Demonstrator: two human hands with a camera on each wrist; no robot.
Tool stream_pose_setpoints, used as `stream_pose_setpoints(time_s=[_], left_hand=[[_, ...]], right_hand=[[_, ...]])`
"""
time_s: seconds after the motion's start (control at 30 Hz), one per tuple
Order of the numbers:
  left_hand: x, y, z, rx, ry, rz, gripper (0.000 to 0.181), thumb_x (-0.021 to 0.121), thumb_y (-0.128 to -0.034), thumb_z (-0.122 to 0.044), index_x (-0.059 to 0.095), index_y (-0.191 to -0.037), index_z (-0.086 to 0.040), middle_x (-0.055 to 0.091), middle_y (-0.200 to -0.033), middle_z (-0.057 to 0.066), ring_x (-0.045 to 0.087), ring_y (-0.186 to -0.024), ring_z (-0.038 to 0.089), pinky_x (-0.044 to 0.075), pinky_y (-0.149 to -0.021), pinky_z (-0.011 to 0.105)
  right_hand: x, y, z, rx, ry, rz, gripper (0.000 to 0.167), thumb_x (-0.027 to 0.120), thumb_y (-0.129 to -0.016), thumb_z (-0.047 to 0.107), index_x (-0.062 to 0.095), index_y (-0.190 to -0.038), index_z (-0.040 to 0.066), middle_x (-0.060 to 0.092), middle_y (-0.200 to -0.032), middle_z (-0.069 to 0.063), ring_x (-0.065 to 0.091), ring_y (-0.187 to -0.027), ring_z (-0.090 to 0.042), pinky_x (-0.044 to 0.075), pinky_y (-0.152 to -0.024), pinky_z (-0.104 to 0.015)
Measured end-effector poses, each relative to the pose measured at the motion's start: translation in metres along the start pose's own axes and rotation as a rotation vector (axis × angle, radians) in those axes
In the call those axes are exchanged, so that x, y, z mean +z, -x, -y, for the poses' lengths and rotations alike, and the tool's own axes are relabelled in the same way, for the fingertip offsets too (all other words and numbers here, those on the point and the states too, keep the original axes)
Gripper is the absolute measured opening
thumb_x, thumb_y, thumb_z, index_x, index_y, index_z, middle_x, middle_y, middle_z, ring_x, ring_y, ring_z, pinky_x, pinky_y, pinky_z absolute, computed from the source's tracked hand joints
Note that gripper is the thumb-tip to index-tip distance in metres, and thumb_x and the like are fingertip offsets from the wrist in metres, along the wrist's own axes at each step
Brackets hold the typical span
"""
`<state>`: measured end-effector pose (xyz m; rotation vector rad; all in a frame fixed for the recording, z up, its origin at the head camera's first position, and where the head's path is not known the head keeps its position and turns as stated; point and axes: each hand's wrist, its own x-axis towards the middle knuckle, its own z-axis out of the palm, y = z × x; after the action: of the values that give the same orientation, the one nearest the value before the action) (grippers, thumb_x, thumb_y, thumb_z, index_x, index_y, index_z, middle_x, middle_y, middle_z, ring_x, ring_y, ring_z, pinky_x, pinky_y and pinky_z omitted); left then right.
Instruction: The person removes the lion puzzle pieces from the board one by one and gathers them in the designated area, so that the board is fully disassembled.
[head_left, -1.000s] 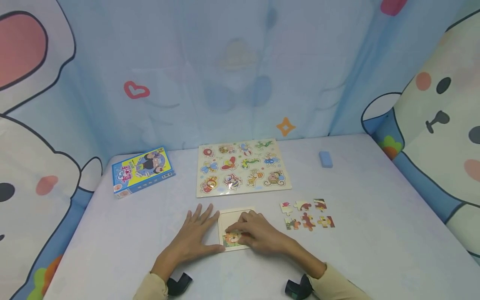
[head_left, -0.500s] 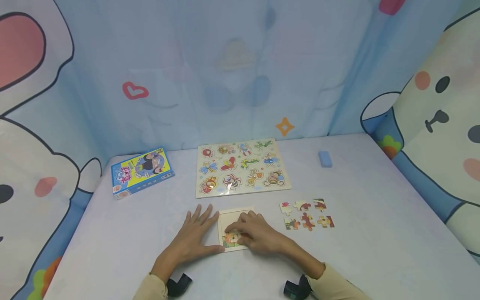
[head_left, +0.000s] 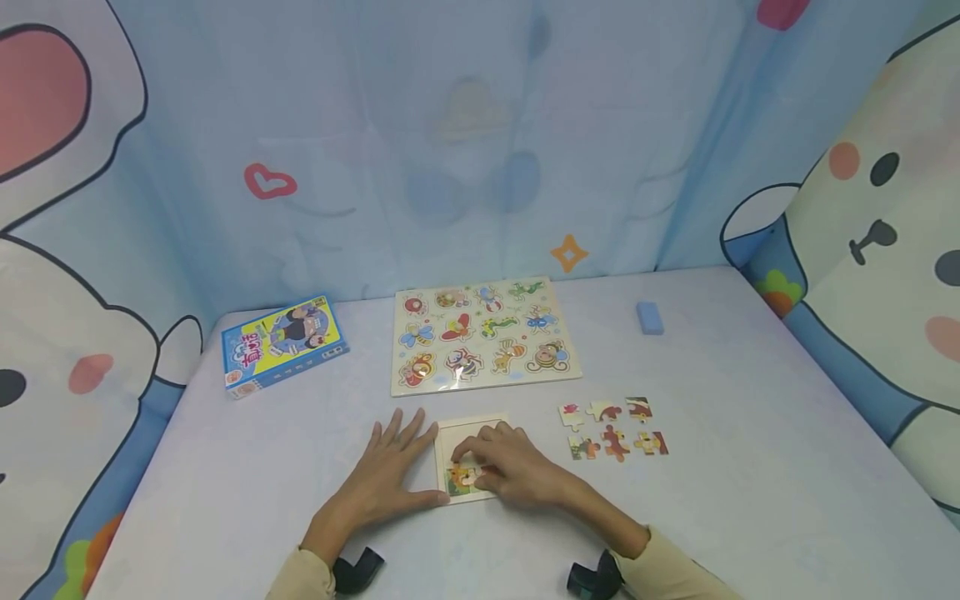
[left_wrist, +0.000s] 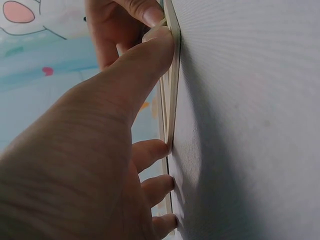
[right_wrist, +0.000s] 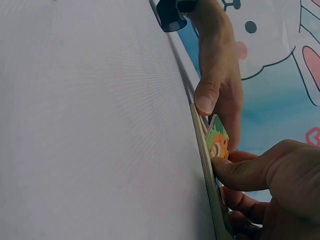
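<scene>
The left hand (head_left: pixel 386 475) has its fingers spread and straight, and it touches the edge of the small wooden tray (head_left: pixel 457 435), which lies just beside it and partly under the right hand (head_left: pixel 517 467). The right hand pinches a puzzle piece (right_wrist: pixel 218 136) with thumb and fingers; this piece is tilted up from the tray. Six loose pieces (head_left: pixel 616 443) lie to the right of the right hand. Beyond both hands lies a picture board (head_left: pixel 487 336), and beyond the left hand, more to its left, a box (head_left: pixel 285 342).

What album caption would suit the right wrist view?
Right grip holding a tilted jigsaw piece at a wooden puzzle tray, left grip at its corner.
</scene>
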<state>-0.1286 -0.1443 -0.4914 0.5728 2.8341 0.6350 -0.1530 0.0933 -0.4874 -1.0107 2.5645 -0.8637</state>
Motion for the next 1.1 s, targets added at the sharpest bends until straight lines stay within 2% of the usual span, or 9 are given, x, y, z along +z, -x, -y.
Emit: stream_pose_setpoints(time_s=[0.23, 0.5, 0.63, 0.97, 1.1], left_hand=[[0.0018, -0.0002, 0.0019, 0.004, 0.013, 0.001, 0.095, 0.063, -0.0734, -0.072, 0.035, -0.149, -0.021, 0.02, -0.159, 0.004, 0.004, -0.147, 0.034, 0.003, -0.117, 0.056], [0.0025, -0.0005, 0.0018, -0.003, 0.002, 0.009, 0.096, 0.062, -0.0736, -0.073, 0.034, -0.15, -0.022, 0.017, -0.16, 0.003, 0.003, -0.147, 0.032, 0.002, -0.117, 0.055], [0.0019, -0.0002, 0.0019, -0.003, 0.0, 0.013, 0.096, 0.061, -0.0734, -0.074, 0.034, -0.15, -0.022, 0.018, -0.16, 0.003, 0.003, -0.147, 0.033, 0.002, -0.117, 0.055], [0.0007, -0.0001, 0.0032, 0.004, 0.002, 0.008, 0.095, 0.063, -0.0744, -0.071, 0.034, -0.15, -0.022, 0.018, -0.16, 0.003, 0.003, -0.147, 0.034, 0.002, -0.117, 0.055], [0.0016, -0.0002, 0.0037, 0.004, -0.002, 0.008, 0.094, 0.063, -0.0744, -0.071, 0.034, -0.15, -0.022, 0.018, -0.16, 0.003, 0.003, -0.147, 0.034, 0.002, -0.117, 0.055]], right_hand=[[0.0025, 0.0005, -0.005, 0.019, -0.029, -0.014, 0.034, 0.07, -0.085, 0.019, 0.061, -0.116, 0.03, 0.059, -0.103, 0.01, 0.047, -0.098, -0.01, 0.035, -0.084, -0.033], [0.0004, 0.0006, -0.0043, 0.006, -0.064, -0.045, 0.034, 0.076, -0.08, 0.029, 0.063, -0.112, 0.028, 0.061, -0.102, 0.012, 0.049, -0.097, -0.009, 0.036, -0.084, -0.034], [0.0019, -0.0002, -0.0014, -0.003, -0.041, -0.057, 0.038, 0.078, -0.077, 0.035, 0.064, -0.111, 0.027, 0.061, -0.104, 0.014, 0.048, -0.098, -0.007, 0.037, -0.083, -0.032], [0.0067, -0.002, 0.0002, -0.01, 0.03, -0.068, 0.041, 0.077, -0.079, 0.033, 0.066, -0.118, 0.023, 0.058, -0.107, 0.014, 0.044, -0.096, -0.006, 0.037, -0.083, -0.03], [0.0074, -0.0026, -0.0007, -0.01, 0.035, -0.064, 0.036, 0.076, -0.08, 0.033, 0.069, -0.114, 0.024, 0.056, -0.107, 0.014, 0.045, -0.098, -0.007, 0.038, -0.085, -0.031]])
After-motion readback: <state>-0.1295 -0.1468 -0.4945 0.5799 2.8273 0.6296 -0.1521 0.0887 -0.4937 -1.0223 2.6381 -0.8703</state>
